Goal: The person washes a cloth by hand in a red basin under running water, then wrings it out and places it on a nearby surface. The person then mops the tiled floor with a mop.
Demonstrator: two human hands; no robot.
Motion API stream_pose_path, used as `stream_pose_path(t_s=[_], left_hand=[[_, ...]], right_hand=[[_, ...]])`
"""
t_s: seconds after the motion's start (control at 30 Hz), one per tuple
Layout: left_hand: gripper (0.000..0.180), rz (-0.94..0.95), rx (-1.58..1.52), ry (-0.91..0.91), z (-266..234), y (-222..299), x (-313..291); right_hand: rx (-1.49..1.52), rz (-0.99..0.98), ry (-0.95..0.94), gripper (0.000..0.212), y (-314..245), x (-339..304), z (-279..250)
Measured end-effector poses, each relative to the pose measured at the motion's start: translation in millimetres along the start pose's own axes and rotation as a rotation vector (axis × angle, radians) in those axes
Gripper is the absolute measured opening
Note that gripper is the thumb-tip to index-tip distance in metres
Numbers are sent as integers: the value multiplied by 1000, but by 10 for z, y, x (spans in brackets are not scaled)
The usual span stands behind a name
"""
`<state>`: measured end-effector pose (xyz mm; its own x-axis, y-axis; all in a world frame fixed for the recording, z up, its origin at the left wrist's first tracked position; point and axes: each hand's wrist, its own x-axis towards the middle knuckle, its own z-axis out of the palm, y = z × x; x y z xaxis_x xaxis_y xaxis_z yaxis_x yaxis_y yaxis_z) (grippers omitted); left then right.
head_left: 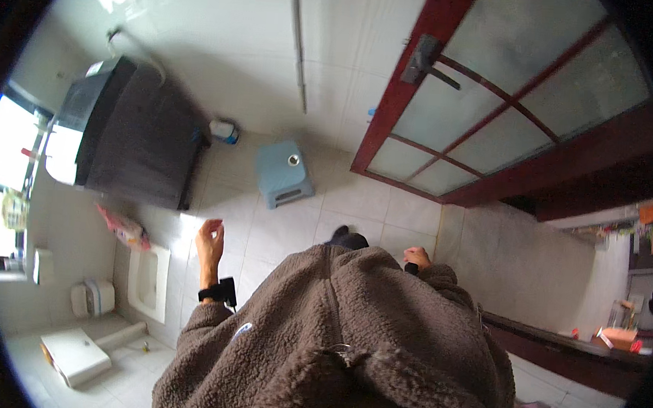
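Note:
My left hand (210,240) is raised over the tiled floor, its fingers loosely bent and apart with nothing in them. A black band (219,292) circles that wrist. My right hand (417,257) hangs beside my brown fleece coat, partly blurred, and how its fingers lie is hard to make out. A second dark band (411,268) is on the right wrist. Neither hand touches any object. Ahead of me on the floor stands a blue-grey plastic stool (277,172) with a round opening in its top. The tip of my dark shoe (341,233) shows below it.
At the left stands a dark washing machine (144,129), with a small white-and-blue container (224,131) beside it. A squat toilet (147,283) and pink bag (123,227) lie left of my hand. The red-framed glass door (449,148) stands ajar on the right, above a doorway (518,253).

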<state>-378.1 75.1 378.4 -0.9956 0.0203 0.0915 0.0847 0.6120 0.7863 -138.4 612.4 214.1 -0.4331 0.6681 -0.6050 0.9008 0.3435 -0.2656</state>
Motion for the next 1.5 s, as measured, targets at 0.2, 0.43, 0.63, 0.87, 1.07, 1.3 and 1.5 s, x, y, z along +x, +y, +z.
stream_pose_path(t_s=[0.2, 0.43, 0.63, 0.87, 1.07, 1.3, 1.5], left_hand=[[17, 27, -31, -148, 232, 187, 81], [15, 186, 70, -303, 1557, 827, 481], [16, 432, 55, -664, 3463, 2339, 622], [16, 903, 18, -1115, 5448, 4728, -257], [18, 1122, -19, -1399, 6561, 6052, -1219], [18, 1198, -73, -1587, 7837, 6910, -2126], [27, 1280, -19, -1559, 9257, 8108, -2689]], right_hand=[[386, -7, -57, 23, 351, 317, -171], [814, -9, -96, 21, 956, 784, -667], [1093, 29, -1, 20, 2552, 1637, -652], [1056, -451, 340, 19, 4655, 2159, -589], [1464, 280, 251, 31, 4464, 1124, -2040], [1715, 423, 383, 42, 4907, 1235, -3095], [1513, 370, 614, 27, 6826, 1773, -2401]])
